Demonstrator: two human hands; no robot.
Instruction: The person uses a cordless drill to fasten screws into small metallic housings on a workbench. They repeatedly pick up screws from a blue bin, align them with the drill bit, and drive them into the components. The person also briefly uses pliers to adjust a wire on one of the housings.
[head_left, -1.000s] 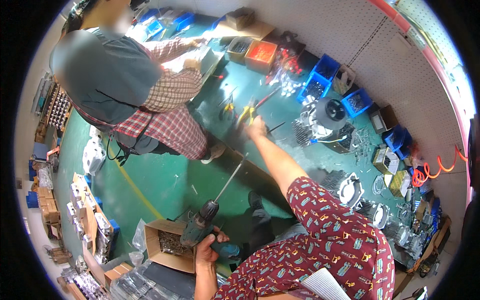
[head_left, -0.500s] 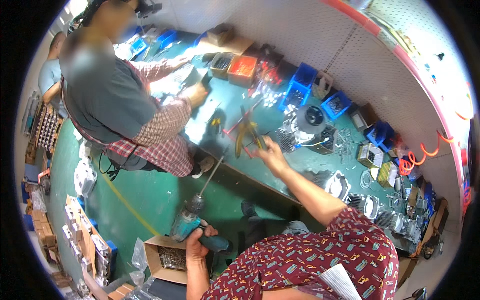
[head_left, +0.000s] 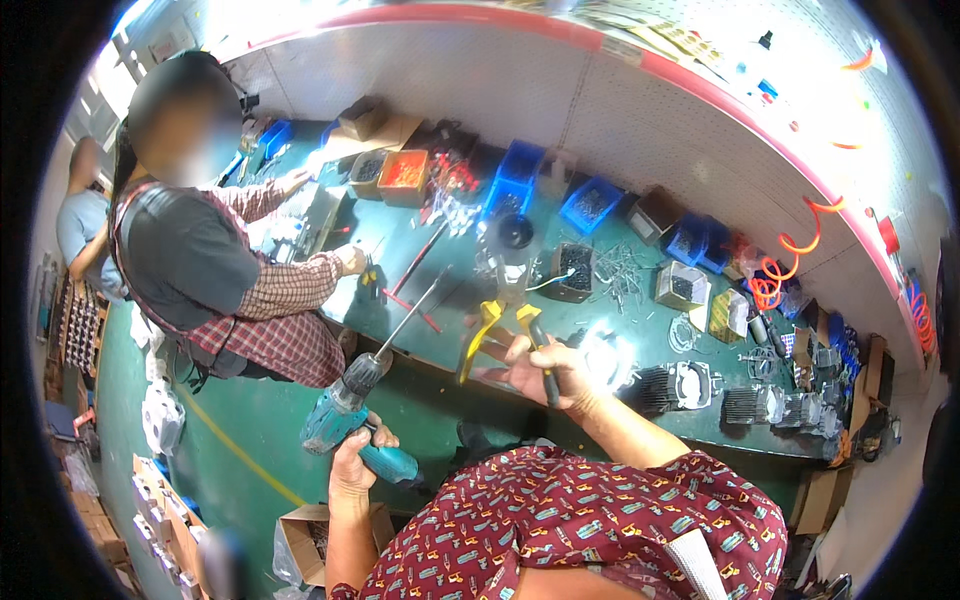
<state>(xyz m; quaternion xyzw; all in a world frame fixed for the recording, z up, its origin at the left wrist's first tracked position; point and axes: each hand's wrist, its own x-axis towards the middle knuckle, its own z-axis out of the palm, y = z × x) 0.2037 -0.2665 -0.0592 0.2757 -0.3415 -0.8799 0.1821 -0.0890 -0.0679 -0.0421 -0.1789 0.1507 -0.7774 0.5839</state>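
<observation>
My left hand (head_left: pixel 355 462) is wrapped round the grip of a teal cordless drill (head_left: pixel 330 420), held over the floor in front of the bench. Its long bit (head_left: pixel 408 318) slants up toward the bench edge. My right hand (head_left: pixel 558 372) holds pliers (head_left: pixel 532 322) with yellow and black handles spread apart, their jaws pointing away from me. Beyond the jaws stands a round black and grey motor-like part (head_left: pixel 513 232), partly covered by the pliers. Left of the pliers, red T-handled tools (head_left: pixel 400 302) lie on the bench.
On the left, a co-worker in checked sleeves (head_left: pixel 300 285) reaches over the bench (head_left: pixel 460 355). Blue bins (head_left: pixel 592 203) and an orange-filled box (head_left: pixel 404 175) line the back. Finned metal housings (head_left: pixel 680 388) sit at right. A cardboard box (head_left: pixel 305 540) is below the drill.
The view has swung, so the bench appears shifted left. The drill has come up and left in the picture. My right hand with the pliers appears lower, and the handles look spread wider.
</observation>
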